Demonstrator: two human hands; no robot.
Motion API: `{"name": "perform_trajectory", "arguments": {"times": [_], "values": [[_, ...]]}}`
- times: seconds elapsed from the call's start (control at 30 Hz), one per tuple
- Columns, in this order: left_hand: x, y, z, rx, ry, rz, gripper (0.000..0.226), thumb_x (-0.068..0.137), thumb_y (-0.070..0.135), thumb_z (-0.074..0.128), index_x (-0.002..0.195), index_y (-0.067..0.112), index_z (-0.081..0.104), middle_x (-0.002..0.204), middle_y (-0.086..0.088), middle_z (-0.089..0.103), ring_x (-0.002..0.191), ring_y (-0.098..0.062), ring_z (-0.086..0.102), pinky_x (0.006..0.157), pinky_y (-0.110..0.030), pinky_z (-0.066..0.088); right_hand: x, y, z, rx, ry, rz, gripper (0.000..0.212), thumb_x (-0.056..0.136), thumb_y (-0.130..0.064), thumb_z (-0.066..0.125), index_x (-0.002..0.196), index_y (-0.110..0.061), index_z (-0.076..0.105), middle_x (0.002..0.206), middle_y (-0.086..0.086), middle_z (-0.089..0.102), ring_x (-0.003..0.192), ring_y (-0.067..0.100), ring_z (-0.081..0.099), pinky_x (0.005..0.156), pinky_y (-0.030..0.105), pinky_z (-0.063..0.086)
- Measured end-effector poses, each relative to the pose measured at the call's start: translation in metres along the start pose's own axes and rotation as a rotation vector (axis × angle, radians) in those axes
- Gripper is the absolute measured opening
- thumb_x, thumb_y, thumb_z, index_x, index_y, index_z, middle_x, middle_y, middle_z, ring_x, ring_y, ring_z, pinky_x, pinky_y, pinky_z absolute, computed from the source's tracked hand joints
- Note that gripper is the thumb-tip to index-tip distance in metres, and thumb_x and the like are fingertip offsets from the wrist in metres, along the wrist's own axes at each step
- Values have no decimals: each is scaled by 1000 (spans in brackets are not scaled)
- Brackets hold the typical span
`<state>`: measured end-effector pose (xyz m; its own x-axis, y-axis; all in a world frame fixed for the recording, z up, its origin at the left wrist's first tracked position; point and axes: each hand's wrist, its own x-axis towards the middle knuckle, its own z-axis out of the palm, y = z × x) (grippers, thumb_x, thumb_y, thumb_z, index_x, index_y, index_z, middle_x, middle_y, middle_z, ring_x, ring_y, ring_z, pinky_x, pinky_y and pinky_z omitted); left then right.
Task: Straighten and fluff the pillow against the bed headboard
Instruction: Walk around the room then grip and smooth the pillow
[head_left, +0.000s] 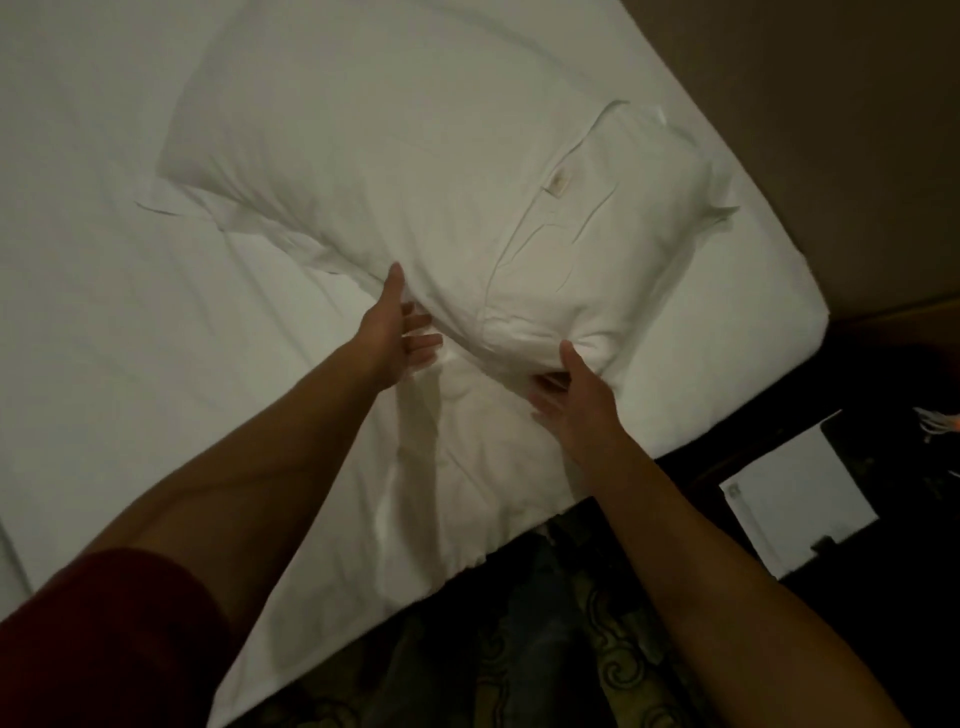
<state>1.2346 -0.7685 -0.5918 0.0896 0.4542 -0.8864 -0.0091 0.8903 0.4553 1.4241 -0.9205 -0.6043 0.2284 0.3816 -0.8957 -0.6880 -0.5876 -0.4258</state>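
From the head view, the pillow (415, 171) is lying on the bed (104, 260), stretching away from both hands toward the headboard (831, 130) at the far right. It is looking soft, light and slack, likely sagging if lifted by one end, so holding its near long edge at two spread points seems best. The left hand (392, 338) is resting open, fingers loosely spread, touching that edge. The right hand (571, 395) is cupping the near corner, thumb pressing into it. The white case is showing creases and lying askew.
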Motion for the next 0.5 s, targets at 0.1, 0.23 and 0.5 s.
{"name": "perform_trajectory", "arguments": {"times": [0.1, 0.23, 0.5], "values": [[-1, 6, 22, -170, -60, -15, 83, 86, 82, 39, 126, 11, 55, 116, -11, 63, 111, -33, 62, 99, -48, 48, -27, -34, 2, -9, 3, -201, 41, 90, -33, 73, 122, -8, 65, 96, 4, 77, 86, 19, 74, 86, 39, 60], [-18, 81, 58, -671, -161, 240, 74, 91, 74, 39, 128, 13, 59, 132, -15, 65, 120, -33, 63, 102, -51, 50, -87, -120, -3, 75, -202, -423, 12, 92, -21, 70, 102, -15, 74, 101, 5, 78, 90, 21, 75, 88, 42, 59], [-62, 195, 128, -70, 275, 456, 44, 95, 33, 58, 133, 14, 49, 106, -8, 65, 79, -21, 68, 61, -30, 58, -153, -248, -24, -501, 202, -759, 47, 103, -34, 50, 73, -4, 72, 63, 7, 71, 64, 24, 71, 62, 29, 56]]}}
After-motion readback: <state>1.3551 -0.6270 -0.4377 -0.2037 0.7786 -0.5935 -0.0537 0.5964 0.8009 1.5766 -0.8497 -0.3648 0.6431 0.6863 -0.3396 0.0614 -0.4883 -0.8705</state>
